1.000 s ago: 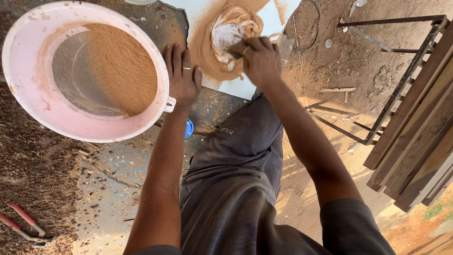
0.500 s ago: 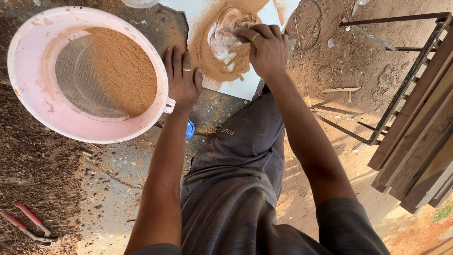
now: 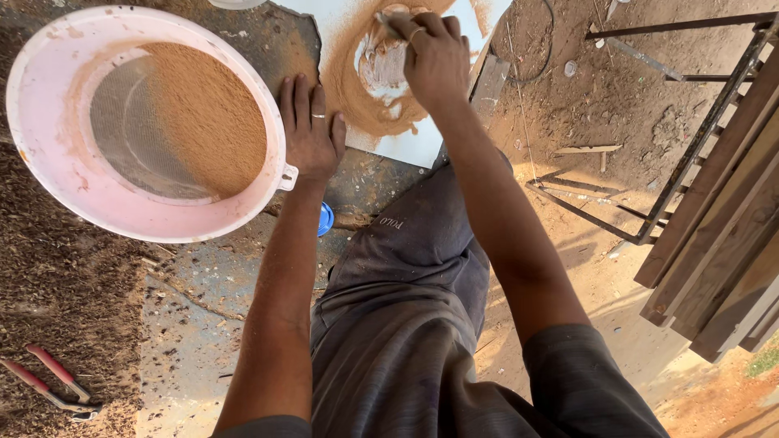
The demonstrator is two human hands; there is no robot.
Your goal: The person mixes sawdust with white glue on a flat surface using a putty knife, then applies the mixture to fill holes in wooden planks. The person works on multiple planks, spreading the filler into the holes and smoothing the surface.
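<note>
Two hands over ground, top centre of frame. Right hand (image 3: 436, 58) fisted on small tool (image 3: 388, 18), mostly hidden, kind unclear; visible tip points upper left, over white board (image 3: 422, 138) smeared with brown paste (image 3: 349, 89). Left hand (image 3: 310, 130) flat, fingers spread, holds nothing, just right of pink sieve (image 3: 49, 162) with sawdust. Metal frame (image 3: 673, 178) and planks (image 3: 730, 243) right; pliers (image 3: 49, 381) lower left.
</note>
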